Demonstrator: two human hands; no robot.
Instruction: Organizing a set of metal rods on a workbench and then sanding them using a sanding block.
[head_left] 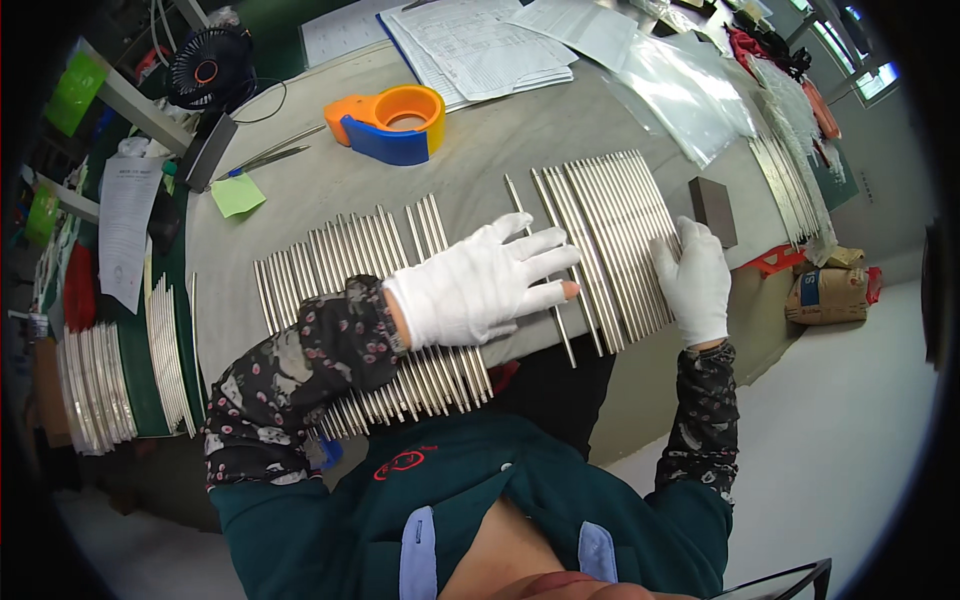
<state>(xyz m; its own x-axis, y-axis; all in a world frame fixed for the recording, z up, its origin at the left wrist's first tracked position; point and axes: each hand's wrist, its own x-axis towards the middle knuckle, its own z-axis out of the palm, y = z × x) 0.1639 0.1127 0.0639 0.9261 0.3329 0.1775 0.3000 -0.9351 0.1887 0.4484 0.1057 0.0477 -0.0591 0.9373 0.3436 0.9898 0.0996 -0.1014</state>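
Holding left hand (480, 287) spread over one rod (565, 338), hard to tell if gripping; resting right hand (694, 280), loosely curled, against rod row (620, 240), apparently to steady it.

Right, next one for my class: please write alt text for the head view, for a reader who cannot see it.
A white-gloved left hand spans the gap between a left row and a right row of slim metal rods on a grey table. The gloved right hand is at the right row's outer edge. Beyond sits an orange-and-blue tape dispenser.
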